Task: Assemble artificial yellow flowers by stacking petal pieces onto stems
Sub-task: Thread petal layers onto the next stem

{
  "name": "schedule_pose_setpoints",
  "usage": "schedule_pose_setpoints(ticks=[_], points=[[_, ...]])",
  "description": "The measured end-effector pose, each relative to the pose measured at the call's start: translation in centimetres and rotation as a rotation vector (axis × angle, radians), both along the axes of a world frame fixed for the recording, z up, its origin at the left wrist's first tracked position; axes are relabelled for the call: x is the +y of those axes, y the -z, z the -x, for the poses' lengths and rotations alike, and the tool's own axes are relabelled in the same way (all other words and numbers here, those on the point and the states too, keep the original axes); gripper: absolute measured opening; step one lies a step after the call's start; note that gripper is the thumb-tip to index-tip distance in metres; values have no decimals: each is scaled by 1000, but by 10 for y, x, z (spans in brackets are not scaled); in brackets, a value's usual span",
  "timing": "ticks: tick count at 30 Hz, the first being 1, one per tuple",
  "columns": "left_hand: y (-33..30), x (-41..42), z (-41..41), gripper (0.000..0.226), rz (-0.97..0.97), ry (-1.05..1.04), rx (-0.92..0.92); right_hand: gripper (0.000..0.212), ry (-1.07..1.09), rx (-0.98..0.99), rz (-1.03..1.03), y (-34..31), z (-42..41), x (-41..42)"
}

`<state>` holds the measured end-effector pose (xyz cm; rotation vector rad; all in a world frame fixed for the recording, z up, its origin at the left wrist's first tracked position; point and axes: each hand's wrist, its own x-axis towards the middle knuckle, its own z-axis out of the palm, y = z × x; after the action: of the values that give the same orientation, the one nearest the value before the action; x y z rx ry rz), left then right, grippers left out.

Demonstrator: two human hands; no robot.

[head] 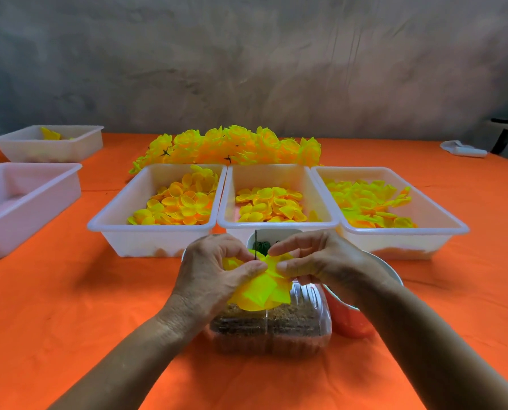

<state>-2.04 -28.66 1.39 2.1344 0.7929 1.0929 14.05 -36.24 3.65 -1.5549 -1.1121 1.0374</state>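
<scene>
Between my hands sits a half-built yellow flower (260, 294), its petal pieces stacked on a thin dark stem (256, 245) that pokes up above them. My left hand (214, 273) pinches the petals from the left with thumb and fingers. My right hand (311, 260) pinches the top petal piece from the right, close to the stem. Three white trays of loose yellow petals stand behind: left (158, 229), middle (276, 224), right (394, 230). A heap of finished yellow flowers (229, 146) lies beyond them.
A clear plastic box (270, 327) of brown material lies under my hands. A small white cup (272, 233) with green pieces and a white bowl (385, 267) are just behind. Two more white trays (25, 202) (48, 146) stand far left on the orange cloth (69, 306).
</scene>
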Motion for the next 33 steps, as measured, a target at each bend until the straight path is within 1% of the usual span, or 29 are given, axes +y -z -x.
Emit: schedule_pose_setpoints(ticks=[3, 5, 8, 9, 10, 12, 13, 15, 17, 19, 21, 23, 26, 28, 30, 33], points=[[3, 1, 0, 11, -13, 12, -1, 22, -18, 13, 20, -3, -11, -1], [4, 2, 0, 12, -24, 20, 5, 22, 48, -58, -22, -5, -27, 2], [5, 4, 0, 13, -23, 21, 17, 20, 347, -201, -193, -8, -68, 15], [5, 4, 0, 13, -15, 21, 22, 22, 455, -281, -231, -6, -84, 21], [5, 5, 1, 13, -7, 25, 27, 23, 542, -412, -221, -3, -101, 27], [4, 4, 1, 12, 21, 44, 32, 24, 614, -727, -58, 5, -135, 40], [3, 4, 1, 12, 41, 50, 31, 26, 590, -827, 53, 8, -149, 45], [2, 3, 1, 13, 64, 42, 27, 30, 484, -887, 255, 15, -167, 56], [2, 2, 0, 12, 66, 40, 24, 33, 365, -996, 425, 21, -176, 65], [3, 2, 1, 11, 56, 41, 18, 35, 292, -1059, 529, 25, -181, 75], [3, 2, 1, 11, 35, 34, 11, 37, 284, -1036, 543, 30, -185, 82], [3, 3, 1, 12, 20, 30, 16, 35, 369, -942, 407, 36, -187, 84], [4, 4, 1, 12, 20, 35, 17, 25, 618, -689, 57, 41, -192, 80], [4, 5, 0, 12, 18, 35, 15, 23, 768, -521, -115, 40, -194, 73], [5, 5, 0, 13, 14, 31, 6, 25, 834, -370, -232, 38, -195, 66], [5, 4, -1, 14, 25, 40, -10, 32, 852, -115, -330, 31, -192, 56]])
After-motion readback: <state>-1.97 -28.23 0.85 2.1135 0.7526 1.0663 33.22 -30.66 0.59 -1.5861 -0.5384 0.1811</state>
